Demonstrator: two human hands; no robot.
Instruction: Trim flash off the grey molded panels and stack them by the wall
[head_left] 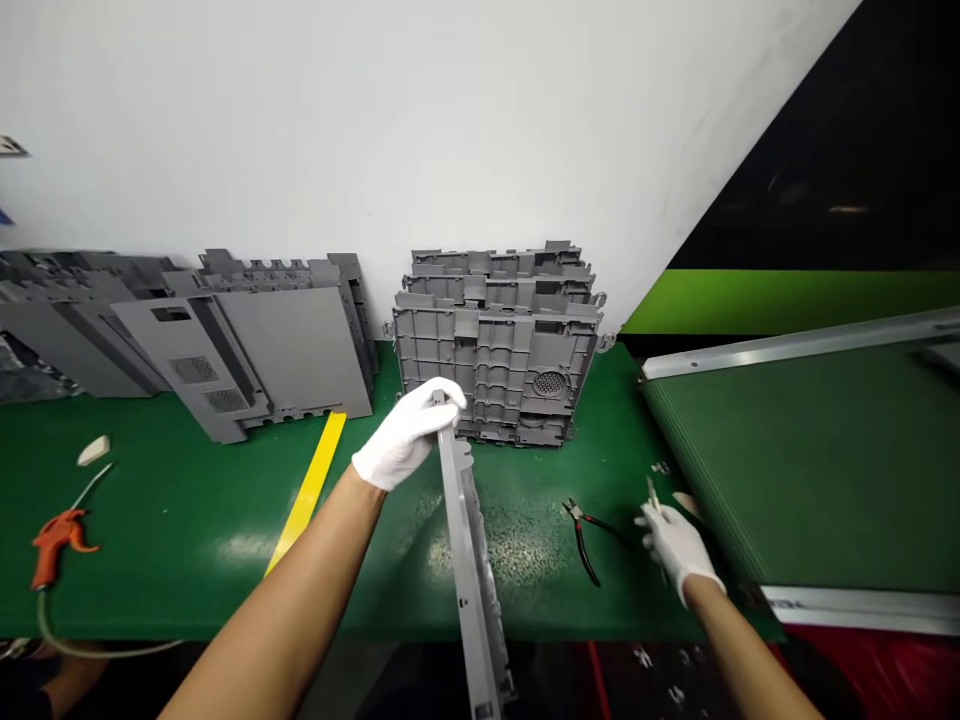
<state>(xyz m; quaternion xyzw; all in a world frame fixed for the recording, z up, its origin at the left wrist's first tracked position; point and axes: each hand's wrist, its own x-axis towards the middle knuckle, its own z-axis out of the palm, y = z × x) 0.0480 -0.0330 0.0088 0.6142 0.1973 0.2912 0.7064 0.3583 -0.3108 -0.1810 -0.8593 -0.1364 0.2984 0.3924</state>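
My left hand (412, 432), in a white glove, is closed on the top end of a grey plastic panel (461, 560). The panel stands nearly edge-on to me, one long side facing up, and its lower end runs out of view. To the right, my gloved right hand (673, 545) is closed around a slim tool (652, 492) with a thin pointed tip that looks like a knife; most of it is hidden in the fingers. Cutting pliers (581, 538) with black and red handles lie open on the green table, left of my right hand.
Upright ribbed grey panels (495, 350) lean against the white wall. More grey panels (292, 340) stand at left, by a yellow strip (309, 490). An orange air gun (54, 548) with a hose lies far left. A green conveyor belt (817, 450) borders the right. Another person's arm (75, 682) shows bottom left.
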